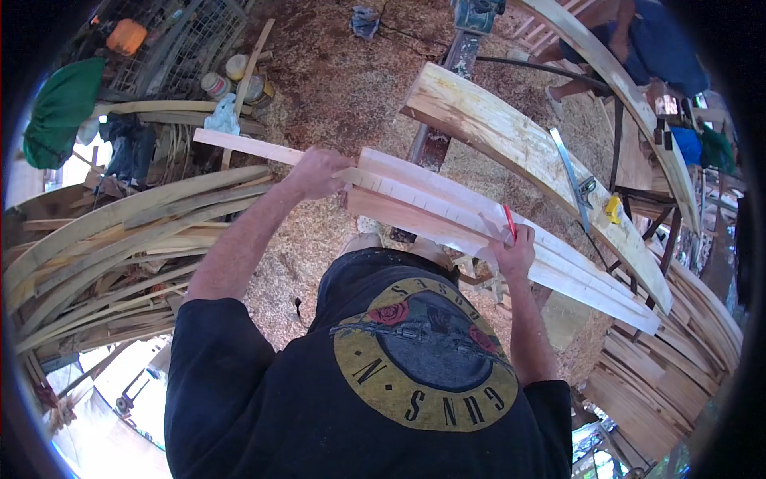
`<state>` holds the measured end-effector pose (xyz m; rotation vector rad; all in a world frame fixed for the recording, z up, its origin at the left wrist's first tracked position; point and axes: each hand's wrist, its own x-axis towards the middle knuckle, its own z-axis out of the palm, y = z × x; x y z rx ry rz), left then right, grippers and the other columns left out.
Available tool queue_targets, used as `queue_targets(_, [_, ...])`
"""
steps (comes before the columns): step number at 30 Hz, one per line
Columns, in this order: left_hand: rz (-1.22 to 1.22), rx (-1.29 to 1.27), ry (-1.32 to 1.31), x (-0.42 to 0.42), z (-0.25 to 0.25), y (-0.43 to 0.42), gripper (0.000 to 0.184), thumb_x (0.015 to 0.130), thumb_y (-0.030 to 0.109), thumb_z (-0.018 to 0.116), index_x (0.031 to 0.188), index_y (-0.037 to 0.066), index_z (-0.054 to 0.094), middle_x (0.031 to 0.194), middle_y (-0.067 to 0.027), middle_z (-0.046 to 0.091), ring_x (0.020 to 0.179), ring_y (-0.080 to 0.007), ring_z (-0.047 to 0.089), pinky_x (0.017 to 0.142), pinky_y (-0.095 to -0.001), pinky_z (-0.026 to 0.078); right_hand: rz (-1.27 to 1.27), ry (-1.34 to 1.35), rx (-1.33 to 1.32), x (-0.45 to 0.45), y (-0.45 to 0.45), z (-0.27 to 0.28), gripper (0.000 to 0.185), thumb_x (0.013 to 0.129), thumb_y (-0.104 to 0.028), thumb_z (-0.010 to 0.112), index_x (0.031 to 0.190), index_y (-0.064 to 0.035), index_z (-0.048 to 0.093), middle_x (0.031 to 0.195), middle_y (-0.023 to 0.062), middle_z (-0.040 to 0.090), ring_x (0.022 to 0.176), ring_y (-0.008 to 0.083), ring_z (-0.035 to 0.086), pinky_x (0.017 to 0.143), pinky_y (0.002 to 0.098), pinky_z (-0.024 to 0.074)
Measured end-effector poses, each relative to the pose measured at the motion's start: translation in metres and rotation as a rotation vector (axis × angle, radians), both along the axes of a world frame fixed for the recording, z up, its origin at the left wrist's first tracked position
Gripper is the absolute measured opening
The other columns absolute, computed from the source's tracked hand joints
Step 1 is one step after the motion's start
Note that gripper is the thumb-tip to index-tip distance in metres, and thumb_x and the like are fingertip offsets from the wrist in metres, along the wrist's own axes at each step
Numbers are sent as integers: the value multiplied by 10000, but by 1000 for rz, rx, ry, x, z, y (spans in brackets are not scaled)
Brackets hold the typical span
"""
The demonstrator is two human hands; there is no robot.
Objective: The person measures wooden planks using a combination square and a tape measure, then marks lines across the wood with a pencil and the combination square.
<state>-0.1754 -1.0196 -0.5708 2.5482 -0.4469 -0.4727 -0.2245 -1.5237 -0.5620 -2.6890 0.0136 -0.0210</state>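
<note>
My left hand point(321, 173) is closed on a long thin wooden strip point(247, 145), near the left end of two pale boards. The strip lies lengthwise over the boards and sticks out past them to the left. Short pencil-like marks cross the wood between my hands. In my right hand point(512, 249) is a red pencil point(509, 219), held upright by the fingers above the lower board point(415, 218). The upper board point(447, 185) runs beside it, down to the right. Whether the pencil tip touches the wood cannot be made out.
A thick curved plank point(487, 120) lies beyond the boards, carrying a metal square point(570, 176) and a yellow tape measure point(613, 209). Curved wood pieces point(120, 223) are stacked at left. Another person point(638, 48) is at the upper right. Shavings cover the ground.
</note>
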Motion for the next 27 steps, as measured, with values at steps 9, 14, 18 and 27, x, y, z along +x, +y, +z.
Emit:
queue_targets(9, [2, -19, 23, 0, 5, -1, 484, 797, 281, 757, 1241, 99, 703, 1204, -127, 715, 1139, -310, 657, 1013, -445, 497, 13, -19, -8, 0, -3, -4, 455, 654, -181, 819, 1057, -104, 624, 1067, 111, 585, 922, 350, 646, 766, 462, 552])
queue_targets(14, [1, -26, 5, 0, 2, 0, 479, 789, 302, 779, 1220, 106, 708, 1199, -126, 716, 1136, -310, 658, 1013, -444, 495, 12, -18, 1, 0, 1, 1, 431, 664, -156, 798, 1054, -102, 623, 1064, 111, 585, 917, 348, 648, 764, 458, 555])
queue_targets(18, [11, -31, 28, 0, 8, -2, 490, 783, 323, 789, 1218, 113, 707, 1186, -129, 718, 1129, -312, 659, 1001, -447, 496, 4, -16, -7, 0, 0, -1, 430, 663, -151, 794, 1055, -103, 623, 1063, 110, 584, 915, 349, 648, 763, 460, 557])
queue_targets(27, [3, -50, -35, 0, 3, -1, 539, 749, 313, 827, 1211, 57, 717, 1154, -155, 724, 1076, -320, 684, 949, -427, 538, 6, -16, -20, 0, -1, -3, 414, 673, -152, 777, 1056, -108, 626, 1066, 110, 586, 917, 352, 649, 757, 467, 557])
